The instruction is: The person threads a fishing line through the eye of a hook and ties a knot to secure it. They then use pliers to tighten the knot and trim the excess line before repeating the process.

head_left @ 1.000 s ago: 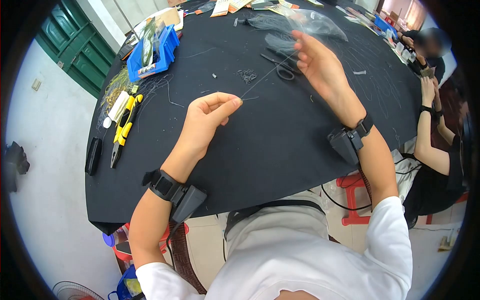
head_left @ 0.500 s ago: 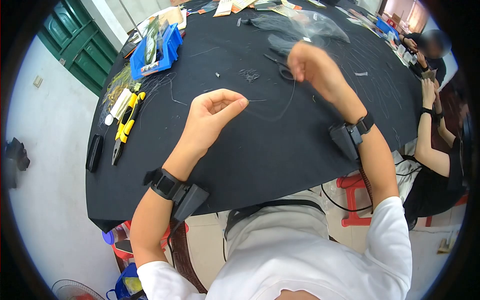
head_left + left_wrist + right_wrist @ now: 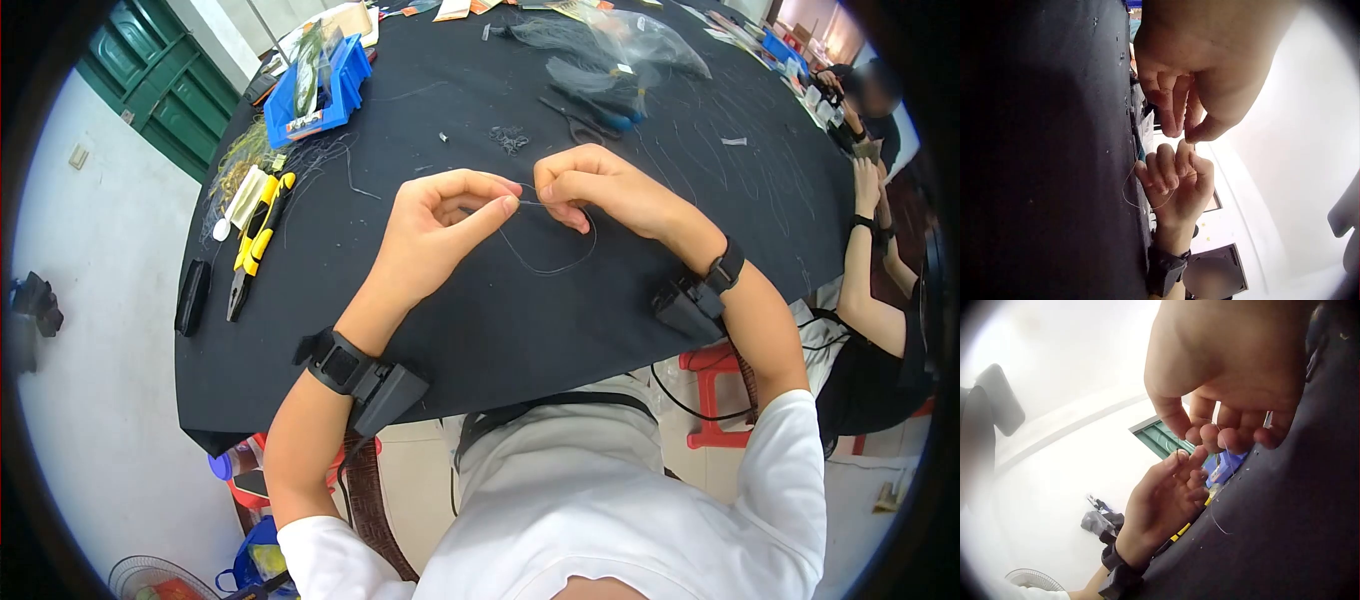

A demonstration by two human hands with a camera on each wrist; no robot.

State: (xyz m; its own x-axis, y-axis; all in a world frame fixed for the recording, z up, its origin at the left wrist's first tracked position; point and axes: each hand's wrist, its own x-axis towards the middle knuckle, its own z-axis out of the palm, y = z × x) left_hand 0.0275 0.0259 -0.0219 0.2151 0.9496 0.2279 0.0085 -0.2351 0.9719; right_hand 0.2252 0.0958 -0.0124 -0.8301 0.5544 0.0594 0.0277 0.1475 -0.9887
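Note:
A thin clear line (image 3: 548,271) runs between the two hands and hangs in a loop over the black cloth. The left hand (image 3: 440,225) pinches one end between thumb and index finger. Close beside it, nearly fingertip to fingertip, the right hand (image 3: 620,190) has its fingers curled, with the line at its thumb and index finger. In the right wrist view the line (image 3: 1222,440) passes over the fingers of the right hand (image 3: 1229,369), and a small dark bit shows at the thumb tip of the left hand (image 3: 1163,494).
Yellow-black pliers (image 3: 258,240), a black case (image 3: 192,297) and a blue bin (image 3: 345,90) lie at the left. Dark rings (image 3: 509,139), scissors (image 3: 575,122) and a clear bag of strands (image 3: 660,50) are farther back. Another person (image 3: 880,250) sits at the right.
The right hand has come down and left from above the scissors to beside the left fingertips. The line, stretched taut earlier, now hangs in a loop. The left hand has moved slightly right.

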